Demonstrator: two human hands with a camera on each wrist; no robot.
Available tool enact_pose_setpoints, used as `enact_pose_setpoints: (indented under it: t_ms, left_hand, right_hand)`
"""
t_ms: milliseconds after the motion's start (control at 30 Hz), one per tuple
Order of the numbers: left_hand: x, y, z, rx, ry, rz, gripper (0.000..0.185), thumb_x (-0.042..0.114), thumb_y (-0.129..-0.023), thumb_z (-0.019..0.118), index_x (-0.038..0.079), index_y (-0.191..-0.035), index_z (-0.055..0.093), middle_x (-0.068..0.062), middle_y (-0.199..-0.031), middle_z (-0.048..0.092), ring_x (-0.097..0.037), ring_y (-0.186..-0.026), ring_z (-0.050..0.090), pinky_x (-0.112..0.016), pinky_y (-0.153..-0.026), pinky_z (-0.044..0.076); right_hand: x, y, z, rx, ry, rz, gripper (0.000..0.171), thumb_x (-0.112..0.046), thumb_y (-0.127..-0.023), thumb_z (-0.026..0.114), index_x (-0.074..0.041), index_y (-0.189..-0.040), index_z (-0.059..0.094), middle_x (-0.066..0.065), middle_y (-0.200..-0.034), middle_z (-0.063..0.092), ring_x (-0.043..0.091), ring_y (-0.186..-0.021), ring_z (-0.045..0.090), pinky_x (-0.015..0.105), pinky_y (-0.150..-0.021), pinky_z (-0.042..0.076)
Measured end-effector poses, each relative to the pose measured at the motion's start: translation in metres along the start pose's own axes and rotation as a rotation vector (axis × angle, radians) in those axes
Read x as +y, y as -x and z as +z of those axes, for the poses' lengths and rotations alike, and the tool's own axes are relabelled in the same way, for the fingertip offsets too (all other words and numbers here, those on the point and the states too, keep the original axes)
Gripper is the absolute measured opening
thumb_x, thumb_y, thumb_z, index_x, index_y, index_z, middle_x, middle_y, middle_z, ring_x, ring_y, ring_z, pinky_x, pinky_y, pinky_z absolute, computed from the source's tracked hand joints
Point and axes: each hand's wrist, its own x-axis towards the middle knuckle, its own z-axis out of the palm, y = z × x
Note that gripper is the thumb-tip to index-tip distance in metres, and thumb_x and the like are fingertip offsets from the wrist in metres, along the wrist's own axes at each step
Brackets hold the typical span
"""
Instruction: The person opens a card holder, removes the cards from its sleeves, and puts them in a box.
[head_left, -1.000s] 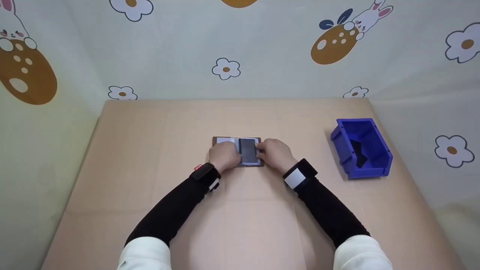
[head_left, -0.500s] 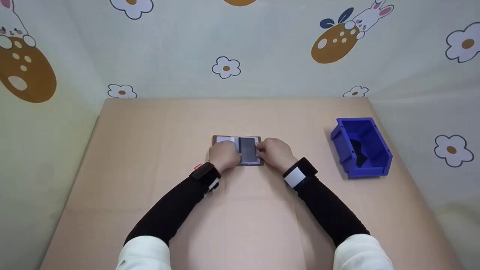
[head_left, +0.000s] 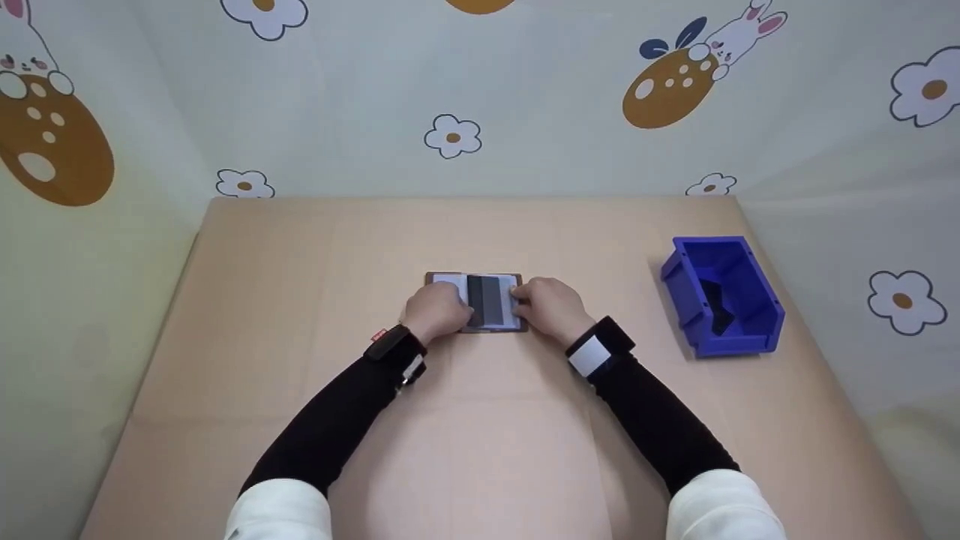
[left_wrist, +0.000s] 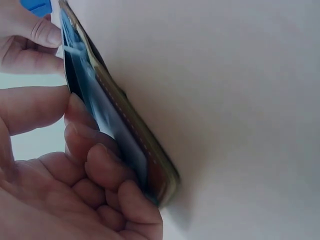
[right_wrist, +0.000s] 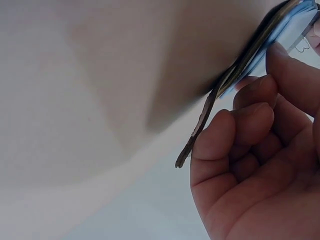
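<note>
Head view: pinched dark card [head_left: 484, 301] with left hand [head_left: 438, 309], gripped open wallet [head_left: 508, 307] with right hand [head_left: 555, 309]; found card between both, just right of left, nearer it, with long axis pointing forward

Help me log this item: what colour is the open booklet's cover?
Brown, with pale stitching; the cover shows best in the left wrist view.

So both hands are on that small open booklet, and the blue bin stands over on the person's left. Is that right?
Not quite: the head view shows the blue bin on the person's right. The left hand and right hand are indeed on the small open booklet.
</note>
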Motion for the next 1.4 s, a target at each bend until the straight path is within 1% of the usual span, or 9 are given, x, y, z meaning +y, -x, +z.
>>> enact_pose_setpoints:
  t_ms: [200, 333, 467, 633, 800, 967, 1133, 1300, 1400]
  left_hand:
    - [-0.008, 0.004, -0.007, 0.010, 0.062, 0.011, 0.031, 0.019, -0.084, 0.062, 0.016, -0.059, 0.044, -0.001, -0.065, 0.050, -0.020, -0.061, 0.047, -0.033, -0.055, 0.037]
    - [-0.012, 0.006, -0.011, 0.019, 0.114, 0.021, 0.032, 0.018, -0.081, 0.061, 0.017, -0.057, 0.040, 0.003, -0.059, 0.041, -0.018, -0.057, 0.042, -0.031, -0.054, 0.034]
    - [-0.013, 0.006, -0.016, 0.028, 0.136, 0.031, 0.033, 0.016, -0.077, 0.058, 0.018, -0.053, 0.036, 0.006, -0.053, 0.032, -0.015, -0.051, 0.035, -0.029, -0.051, 0.028]
    - [-0.015, 0.007, -0.021, 0.032, 0.140, 0.038, 0.032, 0.017, -0.077, 0.059, 0.018, -0.052, 0.038, 0.007, -0.053, 0.034, -0.015, -0.051, 0.037, -0.029, -0.051, 0.029]
    - [-0.016, 0.011, -0.028, 0.031, 0.205, 0.037, 0.031, 0.015, -0.079, 0.057, 0.017, -0.054, 0.040, 0.006, -0.053, 0.036, -0.014, -0.050, 0.040, -0.027, -0.049, 0.031]
    - [-0.012, 0.015, -0.038, 0.022, 0.248, 0.050, 0.035, 0.014, -0.082, 0.057, 0.017, -0.054, 0.037, 0.006, -0.051, 0.031, -0.012, -0.047, 0.036, -0.026, -0.047, 0.029]
    - [-0.006, 0.018, -0.047, 0.014, 0.296, 0.044, 0.035, 0.014, -0.085, 0.057, 0.016, -0.055, 0.038, 0.006, -0.053, 0.031, -0.012, -0.048, 0.036, -0.026, -0.049, 0.029]
    - [-0.004, 0.019, -0.053, 0.037, 0.325, 0.073, 0.035, 0.013, -0.083, 0.056, 0.016, -0.055, 0.037, 0.007, -0.053, 0.030, -0.012, -0.048, 0.034, -0.027, -0.049, 0.028]
    - [-0.004, 0.019, -0.054, 0.039, 0.331, 0.096, 0.036, 0.013, -0.084, 0.056, 0.017, -0.054, 0.036, 0.007, -0.052, 0.030, -0.011, -0.048, 0.034, -0.026, -0.049, 0.028]
  right_hand:
    - [0.000, -0.001, 0.001, -0.002, -0.001, 0.001, 0.033, -0.014, -0.085, 0.076, -0.011, -0.118, 0.073, 0.013, -0.100, 0.071, 0.027, -0.086, 0.066, 0.043, -0.077, 0.051]
    - [0.001, -0.001, 0.002, -0.004, 0.012, -0.004, 0.033, -0.015, -0.086, 0.075, -0.011, -0.118, 0.073, 0.013, -0.097, 0.071, 0.027, -0.083, 0.064, 0.042, -0.075, 0.051]
    - [0.001, 0.000, 0.002, 0.002, 0.022, -0.010, 0.032, -0.014, -0.086, 0.075, -0.011, -0.118, 0.074, 0.012, -0.093, 0.070, 0.026, -0.080, 0.063, 0.042, -0.073, 0.050]
    - [0.000, 0.001, 0.002, 0.001, 0.019, -0.010, 0.032, -0.013, -0.086, 0.075, -0.011, -0.117, 0.074, 0.013, -0.094, 0.070, 0.027, -0.083, 0.065, 0.042, -0.074, 0.051]
    - [0.000, 0.001, 0.001, 0.001, 0.021, -0.005, 0.032, -0.014, -0.086, 0.075, -0.010, -0.118, 0.073, 0.013, -0.097, 0.071, 0.028, -0.086, 0.066, 0.043, -0.076, 0.051]
    - [0.000, 0.001, 0.001, -0.002, 0.021, -0.012, 0.031, -0.015, -0.087, 0.075, -0.010, -0.118, 0.073, 0.013, -0.095, 0.070, 0.029, -0.086, 0.066, 0.043, -0.077, 0.051]
    - [0.000, 0.001, 0.002, 0.006, 0.023, -0.017, 0.030, -0.015, -0.086, 0.075, -0.009, -0.116, 0.074, 0.013, -0.093, 0.069, 0.031, -0.085, 0.066, 0.044, -0.076, 0.051]
    - [0.000, 0.001, 0.001, 0.002, 0.039, -0.013, 0.028, -0.016, -0.087, 0.074, -0.010, -0.114, 0.074, 0.011, -0.089, 0.068, 0.029, -0.084, 0.065, 0.044, -0.075, 0.050]
    - [-0.001, 0.001, -0.003, 0.000, 0.036, -0.009, 0.026, -0.019, -0.090, 0.072, -0.010, -0.113, 0.075, 0.009, -0.090, 0.068, 0.027, -0.084, 0.065, 0.042, -0.076, 0.050]
